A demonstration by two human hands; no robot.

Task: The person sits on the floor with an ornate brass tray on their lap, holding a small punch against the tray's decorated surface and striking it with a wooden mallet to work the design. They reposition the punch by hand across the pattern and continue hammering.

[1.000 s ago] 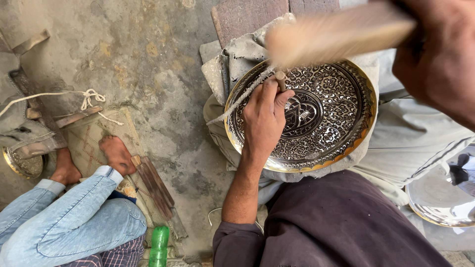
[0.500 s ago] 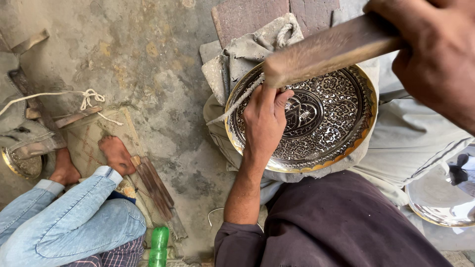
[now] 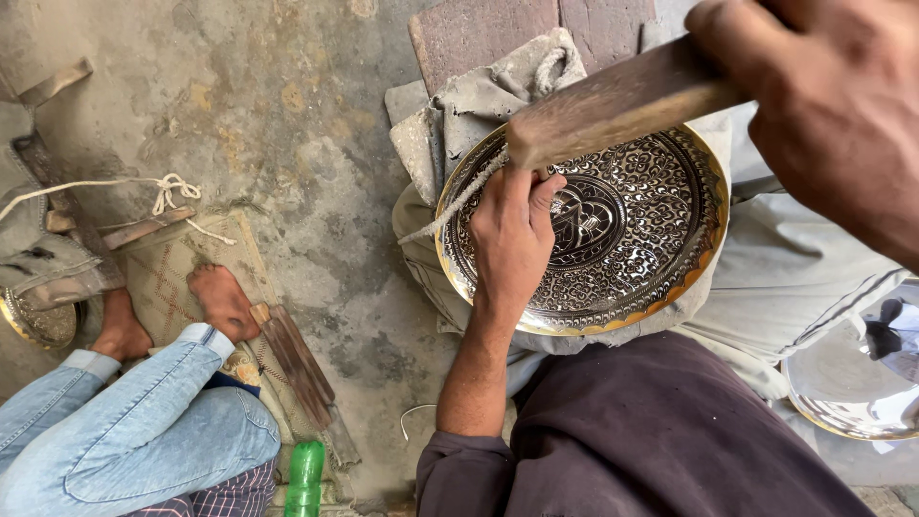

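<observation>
both hands grip: left hand (image 3: 512, 239) pinching a punch on the engraved plate (image 3: 632, 230), right hand (image 3: 823, 105) clamping a wooden mallet (image 3: 613, 105)

- One head-worn view, looking steeply down (nearly straight) over the person's lap and the concrete floor (image 3: 287, 124).
- Close: the right hand (image 3: 833, 105) looms large at the frame's top corner.

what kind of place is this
Probably a floor-level metal engraving workshop: a round engraved brass plate rests on grey cloth, the right hand grips a wooden mallet, and the bare concrete floor is stained.
</observation>
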